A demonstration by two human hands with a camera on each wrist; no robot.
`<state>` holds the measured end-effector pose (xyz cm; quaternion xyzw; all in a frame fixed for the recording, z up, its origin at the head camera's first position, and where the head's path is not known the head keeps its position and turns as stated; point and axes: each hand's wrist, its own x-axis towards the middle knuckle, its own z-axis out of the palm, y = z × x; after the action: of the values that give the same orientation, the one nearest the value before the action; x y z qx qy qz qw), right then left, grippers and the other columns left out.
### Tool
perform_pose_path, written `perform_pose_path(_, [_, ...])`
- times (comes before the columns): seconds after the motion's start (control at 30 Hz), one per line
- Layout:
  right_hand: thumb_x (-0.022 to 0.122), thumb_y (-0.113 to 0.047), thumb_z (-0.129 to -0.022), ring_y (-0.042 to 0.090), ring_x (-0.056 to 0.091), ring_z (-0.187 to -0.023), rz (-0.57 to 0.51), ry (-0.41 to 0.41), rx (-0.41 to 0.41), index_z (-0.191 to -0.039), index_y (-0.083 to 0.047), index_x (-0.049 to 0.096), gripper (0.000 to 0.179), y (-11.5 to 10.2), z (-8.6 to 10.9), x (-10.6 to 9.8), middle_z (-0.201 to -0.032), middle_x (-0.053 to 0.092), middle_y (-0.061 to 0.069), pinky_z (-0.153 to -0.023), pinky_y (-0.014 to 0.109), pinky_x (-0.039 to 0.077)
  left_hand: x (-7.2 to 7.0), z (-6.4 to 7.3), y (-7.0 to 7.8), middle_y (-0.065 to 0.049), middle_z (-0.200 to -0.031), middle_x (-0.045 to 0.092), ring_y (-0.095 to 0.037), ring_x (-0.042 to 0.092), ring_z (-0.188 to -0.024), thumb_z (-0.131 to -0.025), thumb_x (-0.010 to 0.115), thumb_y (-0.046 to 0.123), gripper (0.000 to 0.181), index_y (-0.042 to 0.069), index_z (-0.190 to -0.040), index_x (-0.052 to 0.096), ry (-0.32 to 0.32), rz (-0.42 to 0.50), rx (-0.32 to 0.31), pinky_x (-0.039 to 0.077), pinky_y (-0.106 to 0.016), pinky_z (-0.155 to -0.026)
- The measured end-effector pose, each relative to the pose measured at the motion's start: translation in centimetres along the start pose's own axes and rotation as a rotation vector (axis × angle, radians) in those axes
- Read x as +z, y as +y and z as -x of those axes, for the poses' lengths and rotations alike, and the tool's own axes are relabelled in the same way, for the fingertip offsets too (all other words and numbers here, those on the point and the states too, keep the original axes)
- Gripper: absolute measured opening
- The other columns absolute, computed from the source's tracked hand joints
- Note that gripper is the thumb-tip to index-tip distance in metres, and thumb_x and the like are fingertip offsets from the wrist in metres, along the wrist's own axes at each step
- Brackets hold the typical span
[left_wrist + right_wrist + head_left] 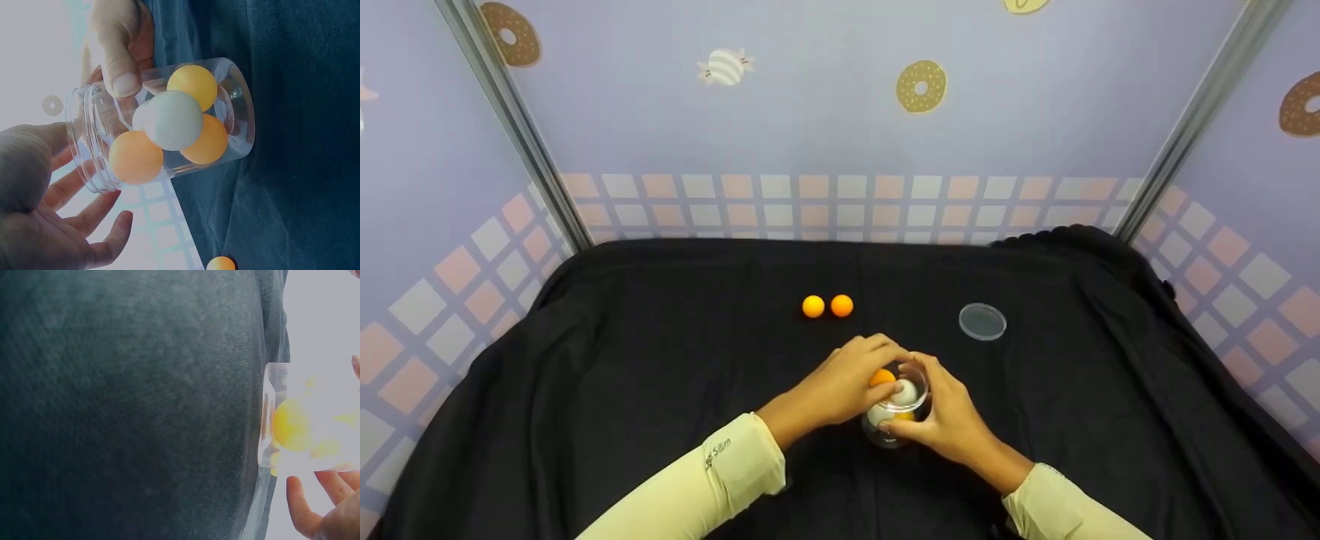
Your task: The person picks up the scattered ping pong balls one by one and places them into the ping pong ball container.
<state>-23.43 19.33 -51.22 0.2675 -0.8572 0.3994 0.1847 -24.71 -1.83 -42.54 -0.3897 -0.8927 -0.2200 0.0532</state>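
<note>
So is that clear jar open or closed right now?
Open: the jar's threaded rim has no cover on it, and a clear round lid lies apart on the black cloth.

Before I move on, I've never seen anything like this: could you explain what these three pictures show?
There's no machine here: a person is working bare-handed. The widest picture comes from a camera worn on the head, looking forward and down. The other two come from cameras on the wrists, so the scene looks turned sideways there. The right hand grips a clear jar with white balls and orange balls inside. The left hand is at its mouth. On the black cloth lie two loose balls and, further right, a clear disc, perhaps the jar's lid.
</note>
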Motion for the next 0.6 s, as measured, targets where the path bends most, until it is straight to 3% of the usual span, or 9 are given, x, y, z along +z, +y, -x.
perform_pose_path(0.3, [0.091, -0.053, -0.069, 0.017, 0.068, -0.113, -0.022, -0.017, 0.014, -0.142, -0.022, 0.047, 0.091, -0.01, 0.03, -0.05, -0.123, 0.069, 0.008, -0.093, 0.039, 0.058, 0.22, -0.25, -0.33, 0.004, -0.128, 0.065, -0.02, 0.063, -0.109, -0.097, 0.069, 0.028, 0.036, 0.021, -0.132, 0.065, 0.014, -0.006, 0.033, 0.055, -0.044, -0.089])
perform_pose_path(0.6, [0.09, -0.054, -0.07, 0.012, 0.067, -0.104, -0.006, -0.007, 0.023, -0.142, -0.021, 0.048, 0.09, -0.07, 0.12, -0.12, -0.124, 0.067, 0.002, -0.076, 0.029, 0.058, 0.63, -0.77, -0.72, 0.005, -0.121, 0.066, -0.017, 0.063, -0.101, -0.098, 0.068, 0.034, 0.032, 0.021, -0.127, 0.067, 0.082, -0.063, 0.074, 0.055, -0.038, -0.084])
